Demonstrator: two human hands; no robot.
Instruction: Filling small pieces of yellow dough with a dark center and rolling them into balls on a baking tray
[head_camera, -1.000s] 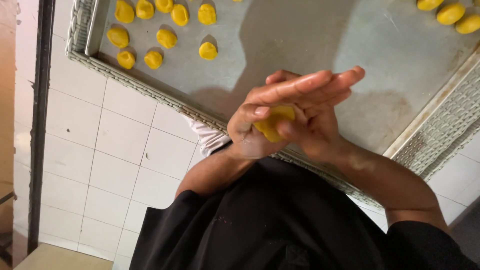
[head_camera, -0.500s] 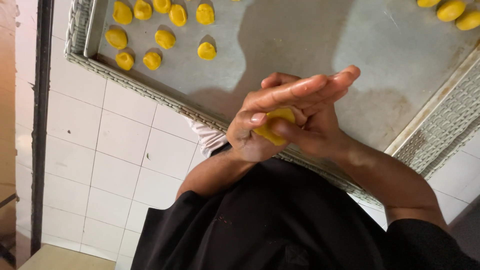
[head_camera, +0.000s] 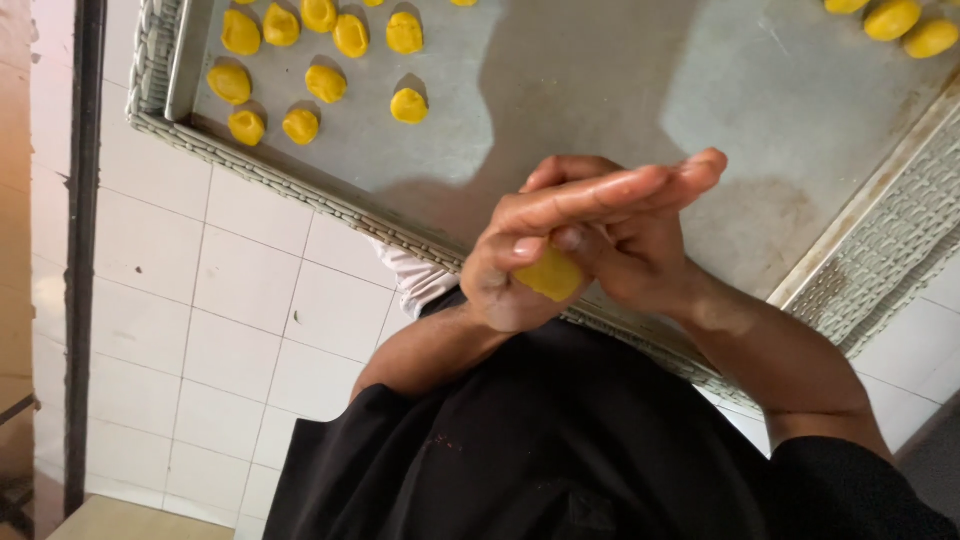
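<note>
While standing over tray (head_camera: 600, 80), presses dough lump (head_camera: 548, 275) between both palms, just above near tray edge. Lays left hand (head_camera: 560, 225) on top, fingers (head_camera: 640, 185) stretched flat and close together, pointing right, thumb tucked against lump. Cups right hand (head_camera: 645, 265) underneath, fingers curled up around lump from below. Grips lump with both hands, with only its yellow near end showing; cannot tell shape of the rest. Keeps small dough balls (head_camera: 325, 83) in rows at far left of tray, three more (head_camera: 892, 18) at far right corner, all well apart from hands. Rests tray on woven mat (head_camera: 880, 260) over white tiles (head_camera: 240, 290). Wears black garment (head_camera: 560, 450), forearms bare.
</note>
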